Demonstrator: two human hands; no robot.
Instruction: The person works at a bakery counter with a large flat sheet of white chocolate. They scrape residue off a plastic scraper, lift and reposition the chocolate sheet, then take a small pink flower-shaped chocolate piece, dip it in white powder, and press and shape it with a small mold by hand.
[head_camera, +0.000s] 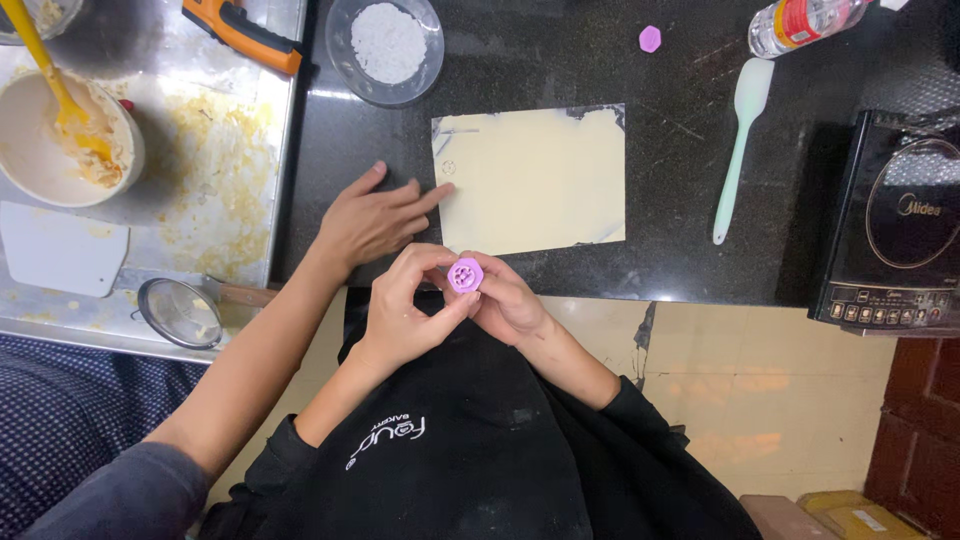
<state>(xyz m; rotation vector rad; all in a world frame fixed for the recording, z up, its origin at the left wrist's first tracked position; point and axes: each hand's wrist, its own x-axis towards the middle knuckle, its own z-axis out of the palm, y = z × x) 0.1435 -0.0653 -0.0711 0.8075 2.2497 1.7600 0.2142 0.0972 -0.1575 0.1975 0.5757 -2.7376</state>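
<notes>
- Both hands meet just in front of the near edge of the counter (700, 260), over the person's black apron (480, 450), and pinch a small purple mould (465, 275) between them.
- The left hand (405, 315) closes its thumb and fingertips on the mould's left side; the right hand (510, 300) cups it from the right and below, fingers curled around it.
- The mould looks like hard plastic: light, stiff, with a patterned face turned up. It is small enough to slip out, so a grip on the side rim, clear of the pattern, seems the surest.
- A third hand (375, 220), belonging to another person in a grey sleeve, lies flat and open on the counter just beside a cream sheet (535, 180).
- Farther back stand a glass bowl of white grains (385, 45), a second purple piece (650, 38) and a pale spatula (738, 150).
- A messy metal tray (215, 150) on the left carries a bowl of batter (60, 140).
</notes>
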